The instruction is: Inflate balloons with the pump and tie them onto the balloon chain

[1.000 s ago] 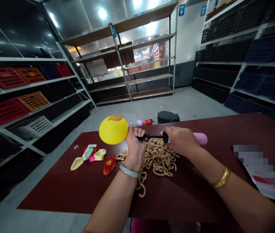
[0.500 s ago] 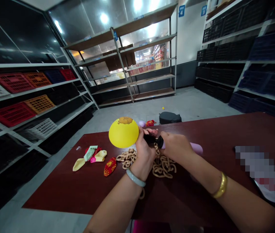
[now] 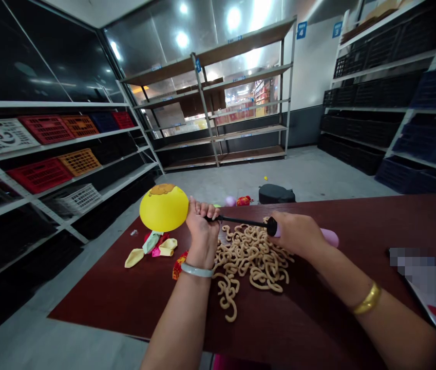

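Note:
My left hand (image 3: 203, 221) is closed around the neck of a partly filled yellow balloon (image 3: 164, 209) with a brown print on top, and around the black end of a hand balloon pump. The fingers hide where balloon and pump meet. My right hand (image 3: 295, 232) grips the pump's purple barrel (image 3: 330, 237). Between the hands a thin black rod (image 3: 243, 221) shows, pulled out over the table. Below it lies a heap of tan curly pieces (image 3: 254, 257). Flat balloons (image 3: 156, 244) in yellow, green, pink and red lie left of my left hand; a red patterned one (image 3: 179, 264) is partly behind my wrist.
The dark red table (image 3: 117, 303) has a flat blurred-out object (image 3: 421, 282) at its right. Beyond the far edge, a dark grey item (image 3: 277, 194) and balloons (image 3: 244, 200) are on the floor. Shelving with crates (image 3: 46, 128) stands left; more racks (image 3: 218, 133) stand behind and right.
My hands have moved apart, drawing the pump's black rod into sight. The balloon went left with my left hand, uncovering more of the curly heap. The camera view has shifted slightly.

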Tool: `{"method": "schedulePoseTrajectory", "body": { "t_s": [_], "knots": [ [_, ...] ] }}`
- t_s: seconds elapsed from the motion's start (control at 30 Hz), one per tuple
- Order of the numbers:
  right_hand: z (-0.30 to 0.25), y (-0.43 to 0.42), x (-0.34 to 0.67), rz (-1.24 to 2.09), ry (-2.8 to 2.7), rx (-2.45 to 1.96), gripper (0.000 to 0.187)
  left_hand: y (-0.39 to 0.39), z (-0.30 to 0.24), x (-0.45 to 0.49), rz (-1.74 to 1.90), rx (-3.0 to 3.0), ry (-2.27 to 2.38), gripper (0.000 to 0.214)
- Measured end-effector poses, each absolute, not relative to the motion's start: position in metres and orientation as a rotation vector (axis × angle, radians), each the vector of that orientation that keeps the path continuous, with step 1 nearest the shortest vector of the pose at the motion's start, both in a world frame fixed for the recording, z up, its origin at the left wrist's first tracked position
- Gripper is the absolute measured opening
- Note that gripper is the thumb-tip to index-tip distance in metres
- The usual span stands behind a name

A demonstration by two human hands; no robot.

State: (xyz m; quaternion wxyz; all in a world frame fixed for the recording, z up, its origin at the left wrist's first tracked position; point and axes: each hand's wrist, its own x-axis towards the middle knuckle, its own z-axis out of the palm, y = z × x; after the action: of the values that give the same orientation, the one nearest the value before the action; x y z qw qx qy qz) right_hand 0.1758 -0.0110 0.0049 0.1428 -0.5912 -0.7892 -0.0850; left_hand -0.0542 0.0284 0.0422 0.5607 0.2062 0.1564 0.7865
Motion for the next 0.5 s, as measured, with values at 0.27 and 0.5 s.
{"method": "schedulePoseTrajectory", "body": {
  "t_s": [0.27, 0.5],
  "knots": [
    [0.018, -0.034, 0.153, -0.232, -2.273, -1.713, 0.031, 0.002, 0.02, 0.019, 1.629, 0.466, 0.387, 0.049],
    [0.02, -0.039, 0.145, -0.175, -2.258, -1.7, 0.034, -0.01, 0.024, 0.025, 1.579, 0.531, 0.395, 0.052]
  ]
}}
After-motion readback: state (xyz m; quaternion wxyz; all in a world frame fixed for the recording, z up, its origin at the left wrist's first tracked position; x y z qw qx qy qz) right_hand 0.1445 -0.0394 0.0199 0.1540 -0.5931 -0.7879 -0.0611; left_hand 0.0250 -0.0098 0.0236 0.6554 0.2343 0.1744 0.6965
